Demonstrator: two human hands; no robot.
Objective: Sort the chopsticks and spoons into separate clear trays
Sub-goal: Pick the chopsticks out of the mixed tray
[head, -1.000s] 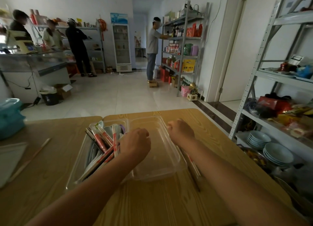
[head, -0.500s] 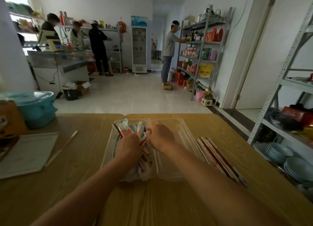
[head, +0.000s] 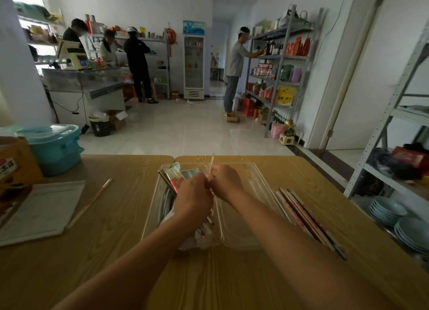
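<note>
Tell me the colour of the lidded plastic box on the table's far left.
The box is turquoise, seen clearly in the head view.

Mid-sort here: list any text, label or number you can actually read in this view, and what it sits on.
None reads clearly.
Orange box at the table's left edge: large white characters, cut off and blurred.
Yellow box on the far shelf: dark print, too small.
Blue sign atop the drinks fridge: blurred.
Wrapped chopsticks right of the trays: red print, unreadable.

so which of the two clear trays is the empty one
The right-hand clear tray, nearer the chopstick row on the table. It shows only bare plastic, while the left-hand tray is piled with wrapped chopsticks and pale spoons.
</note>
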